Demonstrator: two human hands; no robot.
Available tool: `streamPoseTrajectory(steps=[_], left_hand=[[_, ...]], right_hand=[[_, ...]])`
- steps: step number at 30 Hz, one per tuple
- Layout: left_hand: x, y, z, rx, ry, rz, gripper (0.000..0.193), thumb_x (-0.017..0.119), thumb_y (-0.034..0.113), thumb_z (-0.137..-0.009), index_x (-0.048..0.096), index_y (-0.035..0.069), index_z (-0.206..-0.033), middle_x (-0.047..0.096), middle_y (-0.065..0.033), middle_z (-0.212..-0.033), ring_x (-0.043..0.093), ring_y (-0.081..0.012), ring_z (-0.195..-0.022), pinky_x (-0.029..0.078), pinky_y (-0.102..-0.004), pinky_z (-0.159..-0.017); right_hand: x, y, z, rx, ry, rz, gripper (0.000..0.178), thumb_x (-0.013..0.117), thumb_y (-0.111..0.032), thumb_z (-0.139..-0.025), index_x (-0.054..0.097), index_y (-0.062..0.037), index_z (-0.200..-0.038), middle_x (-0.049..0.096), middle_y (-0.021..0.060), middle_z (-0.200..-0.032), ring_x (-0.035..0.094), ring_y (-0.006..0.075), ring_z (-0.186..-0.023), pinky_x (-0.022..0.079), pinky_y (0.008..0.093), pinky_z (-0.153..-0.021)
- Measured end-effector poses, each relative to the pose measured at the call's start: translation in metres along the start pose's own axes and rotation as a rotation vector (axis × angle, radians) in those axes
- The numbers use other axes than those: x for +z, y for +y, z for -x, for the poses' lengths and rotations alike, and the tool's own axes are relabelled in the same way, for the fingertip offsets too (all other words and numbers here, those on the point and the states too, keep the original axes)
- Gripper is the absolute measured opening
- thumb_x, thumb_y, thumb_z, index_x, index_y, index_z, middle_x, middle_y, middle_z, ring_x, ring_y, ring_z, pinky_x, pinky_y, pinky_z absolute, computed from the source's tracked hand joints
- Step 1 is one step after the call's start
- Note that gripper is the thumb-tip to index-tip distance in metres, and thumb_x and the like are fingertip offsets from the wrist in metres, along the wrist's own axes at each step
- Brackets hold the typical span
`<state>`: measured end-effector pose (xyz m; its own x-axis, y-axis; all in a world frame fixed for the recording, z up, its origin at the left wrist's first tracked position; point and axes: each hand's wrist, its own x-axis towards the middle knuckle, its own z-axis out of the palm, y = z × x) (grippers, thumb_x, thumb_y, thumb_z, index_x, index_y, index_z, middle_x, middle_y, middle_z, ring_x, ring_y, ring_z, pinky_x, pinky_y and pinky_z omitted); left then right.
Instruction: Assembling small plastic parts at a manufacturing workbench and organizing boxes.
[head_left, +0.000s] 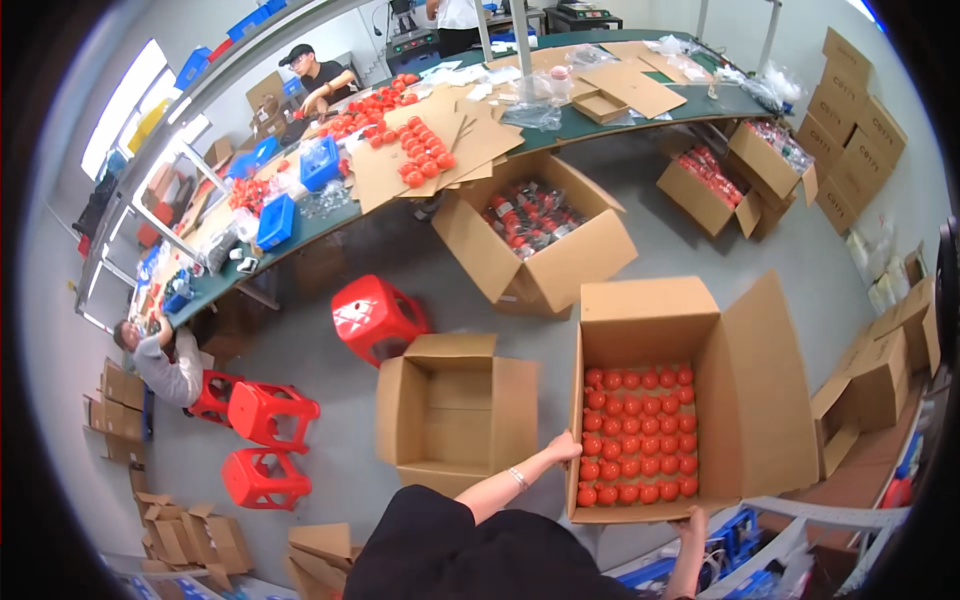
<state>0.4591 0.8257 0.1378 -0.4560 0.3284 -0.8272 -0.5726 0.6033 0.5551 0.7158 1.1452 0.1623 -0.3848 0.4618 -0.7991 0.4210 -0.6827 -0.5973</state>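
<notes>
A large open cardboard box (640, 342) stands in front of me on the right, its flaps folded outward. Inside lie rows of shiny red round items (631, 447), packed side by side; their exact kind is too small to tell. My left hand (565, 447) grips the upper edge of the box's left wall, with a band on that wrist. My right hand (693, 522) is at the near edge, close to the right corner, its fingers bent over the cardboard and partly hidden. To the left of this box sits a smaller open cardboard box (458, 410) with nothing visible inside.
Red plastic stools (372, 312) stand to the left. A carton of bagged red and dark items (540, 260) sits ahead, below a long green worktable (560, 140) with red pieces and blue bins. Two people sit at the table. Metal shelving (830, 515) is near on my right.
</notes>
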Motion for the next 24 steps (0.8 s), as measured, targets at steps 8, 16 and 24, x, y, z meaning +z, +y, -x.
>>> streamPoseTrajectory(steps=[8, 16, 24], left_hand=[[0.108, 0.127, -0.057, 0.039, 0.083, -0.075, 0.072, 0.051, 0.019, -0.072, 0.027, 0.006, -0.138, 0.06, -0.0232, -0.106, 0.062, -0.0312, -0.096, 0.053, -0.0385, -0.079], [0.073, 0.181, -0.064, 0.503, -0.037, 0.304, 0.042, 0.045, 0.009, -0.083, 0.049, 0.003, -0.124, 0.062, -0.0238, -0.105, 0.061, -0.0282, -0.1, 0.05, -0.0387, -0.082], [0.02, -0.072, 0.049, -0.064, 0.744, -0.137, 0.037, 0.047, 0.027, -0.082, 0.058, 0.014, -0.116, 0.063, -0.0147, -0.106, 0.059, -0.0328, -0.101, 0.047, -0.0423, -0.087]], right_hand=[[-0.047, -0.144, -0.049, -0.017, 0.049, 0.023, 0.049, 0.047, -0.011, -0.071, 0.044, 0.0012, -0.119, 0.052, 0.0208, -0.114, 0.051, 0.0405, -0.108, 0.045, 0.0613, -0.085], [-0.061, -0.124, -0.248, 0.09, -0.01, 0.007, 0.036, 0.047, -0.012, -0.076, 0.049, -0.0048, -0.111, 0.055, 0.0168, -0.11, 0.054, 0.0327, -0.1, 0.044, 0.0577, -0.088], [0.0, -0.119, -0.244, -0.019, 0.479, 0.538, 0.029, 0.049, -0.013, -0.08, 0.053, -0.0086, -0.108, 0.059, 0.0122, -0.103, 0.057, 0.0304, -0.094, 0.045, 0.0484, -0.078]])
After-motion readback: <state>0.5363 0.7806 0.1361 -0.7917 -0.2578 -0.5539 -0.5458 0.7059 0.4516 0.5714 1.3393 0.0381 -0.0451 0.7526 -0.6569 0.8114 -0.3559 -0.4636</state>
